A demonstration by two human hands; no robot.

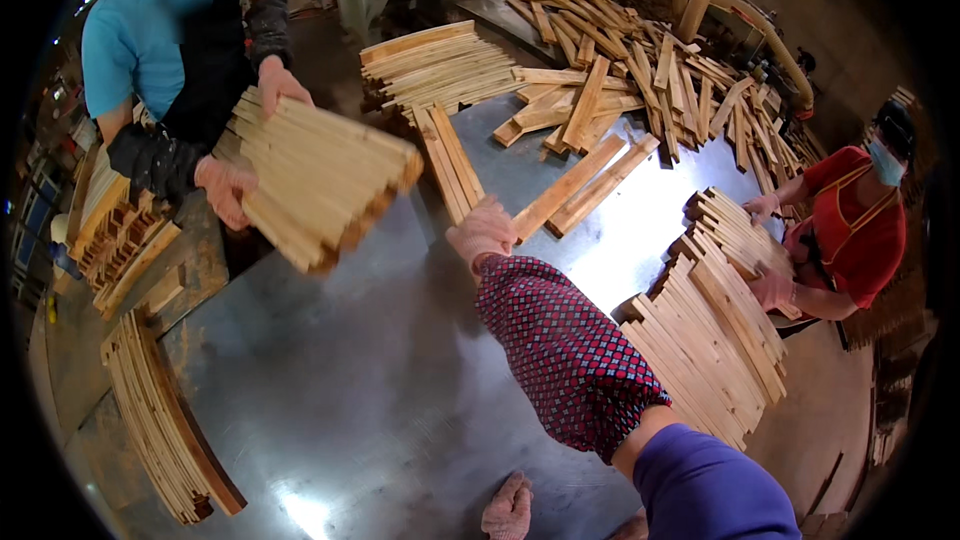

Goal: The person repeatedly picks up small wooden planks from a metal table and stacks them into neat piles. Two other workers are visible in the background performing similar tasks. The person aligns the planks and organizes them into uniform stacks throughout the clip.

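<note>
My right hand (483, 233), in a pale pink glove below a red-and-black patterned oversleeve, reaches across the metal tabletop. Its fingers close round the near ends of a pair of narrow wooden strips (447, 162) lying side by side. Just right of it, two more wooden strips (588, 185) lie slanted with a gap between them. Near the lower edge my left hand (508, 507), also gloved, rests low over the table with nothing visible in it. Its fingers are partly seen and look outstretched.
A co-worker in blue holds a wooden strip bundle (325, 180) over the left side. Another in red handles strips (745, 230) beside a neat row (700, 340) at right. A loose heap (640, 60) and a stack (440, 65) lie behind; another stack (160, 420) lies left.
</note>
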